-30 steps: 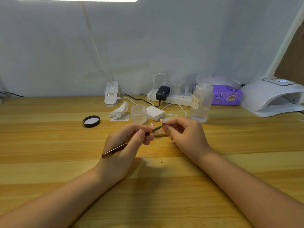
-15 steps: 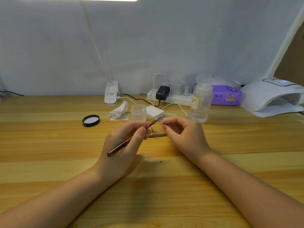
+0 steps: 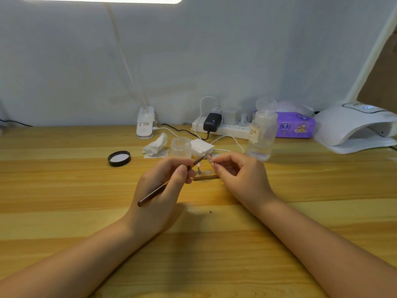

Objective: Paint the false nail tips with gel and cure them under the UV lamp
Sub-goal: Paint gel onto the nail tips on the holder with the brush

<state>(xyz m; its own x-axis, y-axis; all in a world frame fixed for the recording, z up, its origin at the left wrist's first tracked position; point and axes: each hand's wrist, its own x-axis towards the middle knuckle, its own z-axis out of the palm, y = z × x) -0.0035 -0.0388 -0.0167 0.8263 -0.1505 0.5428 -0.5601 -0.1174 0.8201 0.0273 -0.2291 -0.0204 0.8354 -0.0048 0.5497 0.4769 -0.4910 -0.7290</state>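
My left hand (image 3: 165, 186) pinches a thin dark gel brush (image 3: 154, 193) between thumb and fingers, with the bristle end pointing up and right toward my right hand. My right hand (image 3: 238, 175) has its thumb and forefinger curled together on a small false nail tip (image 3: 210, 159), which is mostly hidden. Between the hands lies a small wooden holder (image 3: 206, 177) with round metal studs. A pink nail tip (image 3: 198, 166) stands on its left end. The white UV lamp (image 3: 352, 125) sits at the far right of the table.
Behind the hands stand a small clear jar (image 3: 181, 147), its black lid (image 3: 119, 158), a crumpled tissue (image 3: 155, 145), white pads (image 3: 202, 147) and a clear pump bottle (image 3: 261, 134). A power strip (image 3: 227, 129), purple wipes pack (image 3: 296, 126) and lamp clamp (image 3: 145, 123) line the wall.
The brush tip has drawn back from my right fingertips and the left hand has risen slightly. The pink tip on the holder now shows between the hands.
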